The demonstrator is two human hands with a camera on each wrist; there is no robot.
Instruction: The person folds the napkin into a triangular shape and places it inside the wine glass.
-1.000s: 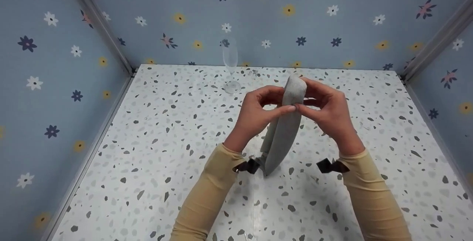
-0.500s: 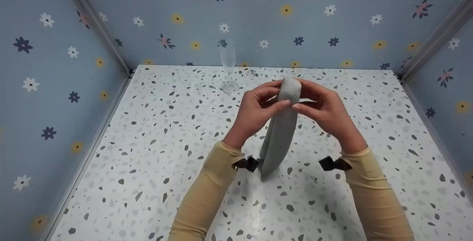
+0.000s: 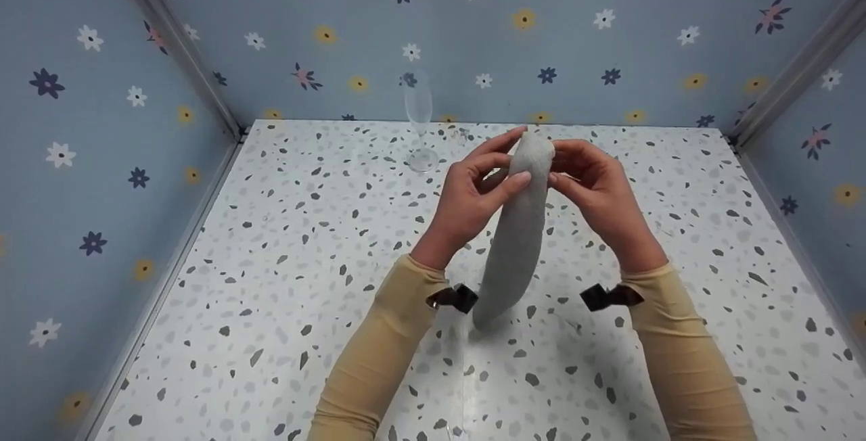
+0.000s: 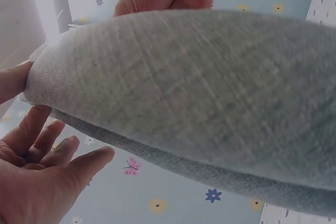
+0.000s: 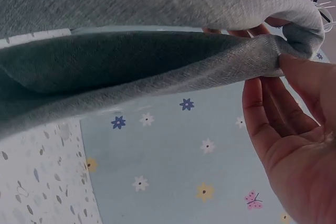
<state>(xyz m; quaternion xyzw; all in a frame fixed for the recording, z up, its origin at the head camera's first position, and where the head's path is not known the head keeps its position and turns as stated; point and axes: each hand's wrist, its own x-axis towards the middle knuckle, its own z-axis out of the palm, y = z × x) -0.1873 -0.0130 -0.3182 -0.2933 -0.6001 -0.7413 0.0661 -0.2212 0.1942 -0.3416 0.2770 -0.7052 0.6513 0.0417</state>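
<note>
White table [image 3: 304, 238], top speckled light and dark grey. Clear stemmed glass [image 3: 419, 106] standing upright on it, near far edge, left of that edge's middle.

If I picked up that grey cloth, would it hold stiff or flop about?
The grey cloth would probably flop, since its layers curve and gape apart. It seems light: the left hand and right hand just pinch it near one end. Its visible woven texture suggests it wouldn't be slippery.

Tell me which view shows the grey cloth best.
The head view: the grey cloth fits in frame there, top to bottom. The left wrist view shows its weave close up; the right wrist view looks into its fold. Both crop it.
</note>
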